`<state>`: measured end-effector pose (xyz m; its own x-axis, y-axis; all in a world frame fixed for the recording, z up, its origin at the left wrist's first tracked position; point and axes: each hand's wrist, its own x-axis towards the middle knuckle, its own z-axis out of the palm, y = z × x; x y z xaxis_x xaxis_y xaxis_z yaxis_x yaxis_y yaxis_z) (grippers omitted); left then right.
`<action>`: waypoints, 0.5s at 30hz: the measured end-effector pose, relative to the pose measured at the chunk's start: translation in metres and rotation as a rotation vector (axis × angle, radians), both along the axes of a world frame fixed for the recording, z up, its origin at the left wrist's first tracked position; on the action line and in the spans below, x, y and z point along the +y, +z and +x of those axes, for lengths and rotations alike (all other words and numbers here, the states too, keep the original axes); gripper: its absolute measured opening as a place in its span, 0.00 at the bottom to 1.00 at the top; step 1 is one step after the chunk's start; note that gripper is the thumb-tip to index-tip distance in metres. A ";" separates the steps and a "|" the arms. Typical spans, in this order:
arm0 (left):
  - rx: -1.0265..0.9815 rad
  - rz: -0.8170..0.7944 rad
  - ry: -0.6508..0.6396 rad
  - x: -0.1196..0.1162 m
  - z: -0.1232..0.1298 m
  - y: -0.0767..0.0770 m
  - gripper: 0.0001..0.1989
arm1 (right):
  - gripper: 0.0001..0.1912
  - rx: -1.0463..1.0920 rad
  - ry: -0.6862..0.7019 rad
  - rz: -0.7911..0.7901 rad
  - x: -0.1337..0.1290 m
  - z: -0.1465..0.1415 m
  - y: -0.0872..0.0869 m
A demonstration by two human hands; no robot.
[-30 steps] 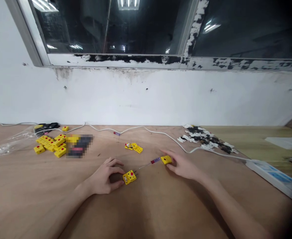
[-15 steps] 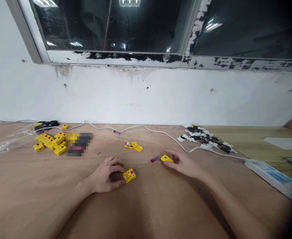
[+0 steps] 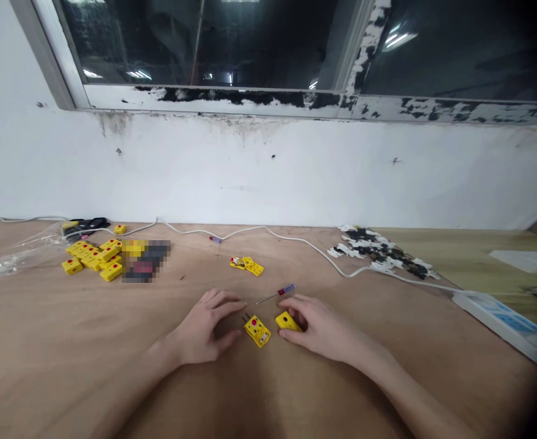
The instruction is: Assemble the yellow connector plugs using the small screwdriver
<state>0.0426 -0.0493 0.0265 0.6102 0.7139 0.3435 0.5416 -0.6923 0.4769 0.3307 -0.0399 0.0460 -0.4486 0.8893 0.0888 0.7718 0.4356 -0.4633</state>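
My left hand (image 3: 210, 327) is open, thumb and fingers apart, just left of a yellow two-pin plug body (image 3: 257, 331). That body has a red dot and a whitish insert, and its dark pins point up and left toward my fingertips. Between the thumb and fingers of my right hand (image 3: 321, 326) is a yellow plug cover (image 3: 287, 321) with a dark round spot, close to the body's right side but apart from it. Beyond both lies a small screwdriver (image 3: 283, 291), its purple and red handle near my right fingers.
Farther back are an opened yellow plug (image 3: 247, 265) and another small screwdriver (image 3: 215, 239). Yellow plugs (image 3: 90, 255) are heaped at left beside a clear bag (image 3: 25, 250). Black and white pieces (image 3: 382, 253) lie at right. A white cable (image 3: 296, 239) runs to a power strip (image 3: 501, 326).
The plug body has left my left fingers, shifted right and turned, so its pins now point up-left. My right hand has brought the plug cover left and closer to me, beside it.
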 end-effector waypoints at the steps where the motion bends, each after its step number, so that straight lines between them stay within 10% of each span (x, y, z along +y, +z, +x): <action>1: 0.023 0.015 0.036 0.004 -0.004 -0.001 0.23 | 0.19 0.035 0.002 -0.003 0.000 -0.002 -0.001; 9: 0.296 0.134 0.703 0.049 -0.067 -0.001 0.16 | 0.08 0.360 -0.035 0.123 -0.015 -0.056 -0.016; 15: 0.210 -0.017 0.782 0.064 -0.095 -0.006 0.17 | 0.05 0.249 -0.057 0.142 -0.029 -0.064 -0.029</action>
